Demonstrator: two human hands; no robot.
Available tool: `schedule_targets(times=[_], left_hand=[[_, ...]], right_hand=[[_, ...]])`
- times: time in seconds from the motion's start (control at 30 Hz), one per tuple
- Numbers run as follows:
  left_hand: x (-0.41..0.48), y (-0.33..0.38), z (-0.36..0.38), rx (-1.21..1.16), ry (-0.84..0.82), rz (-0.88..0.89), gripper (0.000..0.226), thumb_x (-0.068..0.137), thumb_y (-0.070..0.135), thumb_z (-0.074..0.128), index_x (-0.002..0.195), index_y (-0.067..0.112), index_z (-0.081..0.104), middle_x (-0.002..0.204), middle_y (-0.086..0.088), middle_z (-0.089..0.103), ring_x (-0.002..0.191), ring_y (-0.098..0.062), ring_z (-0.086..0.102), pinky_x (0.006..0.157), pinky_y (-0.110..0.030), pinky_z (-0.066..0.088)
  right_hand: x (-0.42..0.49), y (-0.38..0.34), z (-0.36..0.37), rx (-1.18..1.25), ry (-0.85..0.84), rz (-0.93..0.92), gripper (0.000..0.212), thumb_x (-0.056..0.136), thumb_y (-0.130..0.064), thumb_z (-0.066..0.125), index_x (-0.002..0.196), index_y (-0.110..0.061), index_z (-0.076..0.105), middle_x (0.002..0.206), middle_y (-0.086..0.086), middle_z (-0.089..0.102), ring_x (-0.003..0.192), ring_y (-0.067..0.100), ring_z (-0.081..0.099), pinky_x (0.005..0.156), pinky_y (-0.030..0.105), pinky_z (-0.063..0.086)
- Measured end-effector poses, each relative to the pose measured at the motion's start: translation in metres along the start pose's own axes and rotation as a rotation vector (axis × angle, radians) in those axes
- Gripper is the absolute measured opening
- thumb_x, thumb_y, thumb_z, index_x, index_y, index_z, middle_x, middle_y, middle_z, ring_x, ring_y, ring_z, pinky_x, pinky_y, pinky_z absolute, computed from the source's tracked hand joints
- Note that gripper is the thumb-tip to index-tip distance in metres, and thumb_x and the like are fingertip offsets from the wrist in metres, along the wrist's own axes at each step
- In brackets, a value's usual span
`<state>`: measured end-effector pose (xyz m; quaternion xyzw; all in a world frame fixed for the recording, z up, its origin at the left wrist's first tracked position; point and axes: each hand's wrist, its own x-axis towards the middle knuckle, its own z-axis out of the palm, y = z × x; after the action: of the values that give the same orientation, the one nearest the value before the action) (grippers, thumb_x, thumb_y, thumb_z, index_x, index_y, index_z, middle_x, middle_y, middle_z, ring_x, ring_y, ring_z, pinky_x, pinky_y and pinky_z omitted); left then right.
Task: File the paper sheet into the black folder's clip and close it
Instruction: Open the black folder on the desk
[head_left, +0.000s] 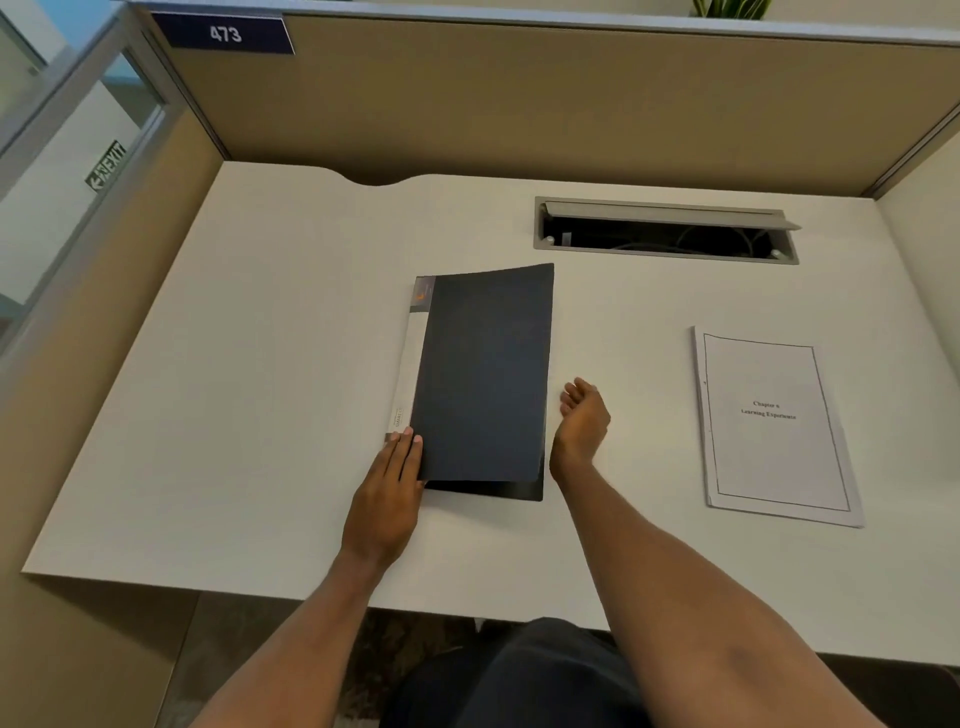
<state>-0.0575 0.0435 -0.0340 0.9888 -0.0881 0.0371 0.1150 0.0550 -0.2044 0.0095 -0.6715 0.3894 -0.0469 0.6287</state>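
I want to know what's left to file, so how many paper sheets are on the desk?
1 visible: the paper sheet lies flat on the desk, right of the black folder. More could be underneath it or inside the folder.

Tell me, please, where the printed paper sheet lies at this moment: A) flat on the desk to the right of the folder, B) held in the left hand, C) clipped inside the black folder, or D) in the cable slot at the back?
A: the paper sheet lies flat on the desk, apart from the black folder and untouched by the right hand.
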Motion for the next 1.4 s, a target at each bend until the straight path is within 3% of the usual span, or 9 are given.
schedule_targets(times=[0.17, 0.27, 0.37, 0.5, 0.57, 0.67, 0.97, 1.17, 1.4], left_hand=[[-0.003, -0.001, -0.008, -0.238, 0.022, -0.041, 0.057, 0.103, 0.007, 0.053, 0.157, 0.004, 0.039, 0.163, -0.010, 0.040, 0.151, -0.027, 0.040, 0.117, -0.040, 0.040], [-0.006, 0.005, -0.010, -0.447, -0.001, -0.113, 0.056, 0.107, 0.013, 0.043, 0.162, 0.013, 0.030, 0.169, 0.003, 0.029, 0.152, -0.009, 0.033, 0.118, -0.026, 0.035], [-0.006, 0.018, -0.011, -0.639, 0.046, -0.200, 0.054, 0.109, 0.034, 0.029, 0.160, 0.017, 0.032, 0.165, 0.012, 0.030, 0.146, 0.013, 0.031, 0.114, -0.005, 0.032], [-0.010, 0.042, -0.009, -0.848, 0.194, -0.399, 0.044, 0.110, 0.049, 0.029, 0.124, 0.017, 0.055, 0.109, 0.009, 0.061, 0.100, -0.006, 0.063, 0.084, -0.010, 0.049], [-0.011, 0.054, -0.008, -0.890, 0.284, -0.525, 0.039, 0.109, 0.047, 0.034, 0.094, 0.020, 0.057, 0.079, 0.007, 0.055, 0.071, -0.009, 0.057, 0.065, -0.011, 0.045], [-0.009, 0.062, -0.009, -0.877, 0.384, -0.755, 0.034, 0.102, 0.040, 0.047, 0.074, 0.022, 0.054, 0.064, -0.001, 0.056, 0.058, -0.013, 0.055, 0.055, -0.019, 0.045], [0.010, 0.053, -0.009, -1.173, 0.477, -1.371, 0.015, 0.091, 0.013, 0.078, 0.097, 0.003, 0.069, 0.092, -0.010, 0.073, 0.091, -0.034, 0.075, 0.079, -0.052, 0.065], [0.023, 0.048, -0.016, -0.949, 0.392, -1.499, 0.079, 0.072, 0.004, 0.090, 0.133, 0.003, 0.040, 0.141, -0.025, 0.045, 0.117, -0.046, 0.058, 0.092, -0.048, 0.055], [0.041, 0.043, -0.020, -0.717, 0.445, -1.511, 0.098, 0.071, 0.005, 0.089, 0.149, 0.008, 0.030, 0.152, -0.019, 0.028, 0.125, -0.038, 0.048, 0.098, -0.050, 0.058]], right_hand=[[-0.024, 0.009, 0.008, -0.547, -0.454, -0.526, 0.035, 0.103, -0.045, 0.041, 0.133, -0.032, 0.053, 0.138, -0.006, 0.060, 0.124, 0.018, 0.060, 0.102, 0.048, 0.054], [-0.026, 0.015, 0.024, -0.873, -0.639, -0.559, 0.075, 0.099, -0.046, 0.050, 0.162, -0.024, 0.016, 0.170, 0.007, 0.017, 0.156, 0.029, 0.022, 0.124, 0.049, 0.030], [-0.022, 0.026, 0.027, -1.284, -0.600, -0.699, 0.092, 0.098, -0.056, 0.053, 0.164, -0.024, -0.002, 0.172, 0.011, -0.007, 0.160, 0.031, -0.004, 0.130, 0.048, 0.010], [-0.009, 0.024, 0.015, -1.402, -0.607, -0.662, 0.094, 0.096, -0.066, 0.049, 0.164, -0.026, -0.002, 0.172, 0.009, -0.010, 0.160, 0.029, -0.009, 0.130, 0.047, 0.005], [-0.001, 0.019, 0.008, -1.421, -0.619, -0.665, 0.095, 0.095, -0.065, 0.051, 0.164, -0.027, -0.002, 0.172, 0.008, -0.010, 0.160, 0.028, -0.009, 0.130, 0.046, 0.005], [0.010, 0.015, -0.001, -1.408, -0.626, -0.649, 0.096, 0.094, -0.063, 0.053, 0.164, -0.028, -0.002, 0.173, 0.007, -0.009, 0.160, 0.027, -0.008, 0.130, 0.046, 0.005], [0.021, 0.020, -0.018, -1.352, -0.624, -0.621, 0.096, 0.093, -0.062, 0.058, 0.163, -0.032, 0.001, 0.173, 0.003, -0.008, 0.160, 0.024, -0.008, 0.131, 0.043, 0.004], [0.023, 0.020, -0.021, -1.344, -0.621, -0.618, 0.096, 0.092, -0.060, 0.061, 0.163, -0.033, 0.003, 0.173, 0.002, -0.007, 0.160, 0.023, -0.007, 0.130, 0.043, 0.005], [0.017, 0.018, -0.019, -1.364, -0.608, -0.595, 0.096, 0.093, -0.058, 0.061, 0.164, -0.031, 0.002, 0.173, 0.004, -0.007, 0.160, 0.025, -0.007, 0.130, 0.045, 0.006]])
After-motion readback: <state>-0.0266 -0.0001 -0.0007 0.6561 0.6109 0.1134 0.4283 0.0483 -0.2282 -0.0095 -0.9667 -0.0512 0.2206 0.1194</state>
